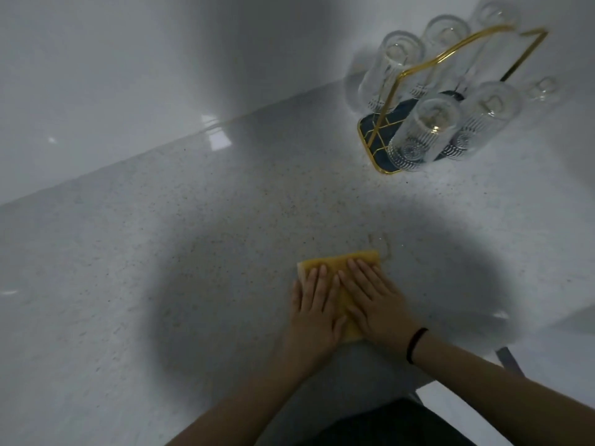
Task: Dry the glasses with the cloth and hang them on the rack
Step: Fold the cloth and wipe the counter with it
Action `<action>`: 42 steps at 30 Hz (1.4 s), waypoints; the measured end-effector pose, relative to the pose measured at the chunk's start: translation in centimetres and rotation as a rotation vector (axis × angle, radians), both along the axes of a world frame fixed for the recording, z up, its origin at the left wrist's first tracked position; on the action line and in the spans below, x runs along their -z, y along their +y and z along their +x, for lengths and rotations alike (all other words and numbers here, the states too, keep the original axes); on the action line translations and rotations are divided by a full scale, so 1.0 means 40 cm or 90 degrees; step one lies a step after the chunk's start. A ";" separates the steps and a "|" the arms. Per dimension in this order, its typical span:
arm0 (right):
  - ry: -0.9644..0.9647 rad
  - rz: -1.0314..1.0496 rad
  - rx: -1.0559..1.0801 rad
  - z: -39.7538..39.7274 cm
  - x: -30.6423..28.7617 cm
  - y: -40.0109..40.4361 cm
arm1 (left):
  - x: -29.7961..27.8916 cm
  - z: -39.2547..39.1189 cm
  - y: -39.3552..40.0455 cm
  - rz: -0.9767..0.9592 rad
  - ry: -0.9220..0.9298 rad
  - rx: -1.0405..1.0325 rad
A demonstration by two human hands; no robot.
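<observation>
A pale grey, glossy wall (pixel 128 75) is filling the left and upper part of the view, meeting a light speckled stone countertop (pixel 145 268) along a slanting seam. A broad round shadow is lying across the middle of the countertop.

Inside that shadow, the left hand (pixel 314 304) is lying flat with its fingers straight and together, pressing down on the left part of a folded yellow cloth (pixel 341 262). It is gripping nothing; the palm and fingers are simply resting on the fabric. Just beside it, touching along the thumbs, the right hand (pixel 373 297) is lying equally flat, fingers extended toward the far edge of the cloth, also pressing rather than clutching. The cloth is sitting flat on the countertop, its far edge and left corner showing beyond the fingertips. A thin black band (pixel 416 344) is circling the right wrist. A faint ring-shaped wet mark (pixel 380 244) is showing on the countertop just past the cloth's right corner.

Further right and well apart from the hands, a gold wire rack with a dark blue gold-edged base (pixel 380 132) is standing near the wall. Clear ribbed drinking glasses (pixel 421 136) are hanging upside down on it, several in two rows. One more small clear glass (pixel 542 88) is appearing just beside the rack on its right, too blurred to tell how it is resting.
</observation>
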State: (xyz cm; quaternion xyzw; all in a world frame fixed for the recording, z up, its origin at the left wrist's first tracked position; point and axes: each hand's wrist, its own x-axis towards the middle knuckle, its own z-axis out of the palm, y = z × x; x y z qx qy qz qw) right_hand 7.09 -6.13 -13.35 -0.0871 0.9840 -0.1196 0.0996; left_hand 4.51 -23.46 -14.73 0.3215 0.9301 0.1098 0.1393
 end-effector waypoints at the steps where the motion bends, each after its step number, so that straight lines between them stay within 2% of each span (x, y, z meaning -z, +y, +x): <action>1: -0.001 0.009 0.007 -0.029 -0.003 0.022 | -0.007 -0.034 0.028 -0.002 0.002 0.007; 7: 0.013 0.057 0.097 -0.202 0.013 0.204 | 0.012 -0.269 0.231 -0.042 0.034 0.059; 10: 0.012 0.072 0.126 -0.237 0.019 0.227 | 0.012 -0.323 0.269 -0.079 0.041 0.087; 14: 0.007 0.081 0.144 -0.144 0.024 0.177 | 0.011 -0.246 0.223 -0.065 0.022 0.119; 20: 0.006 0.020 0.160 0.077 0.001 0.029 | -0.019 -0.043 0.069 -0.060 -0.014 0.173; 23: 0.005 0.009 0.125 0.129 0.005 -0.005 | -0.021 0.008 0.008 -0.035 -0.036 0.181; 26: 0.001 -0.002 0.121 0.095 -0.003 0.029 | -0.023 -0.019 0.036 -0.020 -0.041 0.162; 31: -0.056 0.045 0.113 -0.047 0.007 0.134 | -0.023 -0.160 0.149 -0.103 -0.033 0.143; 34: -0.035 -0.038 0.120 -0.100 -0.016 0.181 | -0.047 -0.213 0.179 -0.064 -0.004 0.123; 36: -0.003 -0.077 0.167 -0.118 -0.029 0.193 | -0.068 -0.247 0.194 0.001 0.026 0.071; 38: 0.022 -0.082 0.269 -0.132 -0.040 0.205 | -0.083 -0.275 0.214 0.043 -0.003 -0.001; 40: -0.010 -0.105 0.381 -0.154 -0.053 0.216 | -0.093 -0.292 0.232 0.042 -0.051 -0.068; 42: -0.056 -0.137 0.422 -0.177 -0.069 0.232 | -0.104 -0.312 0.248 -0.001 -0.091 -0.122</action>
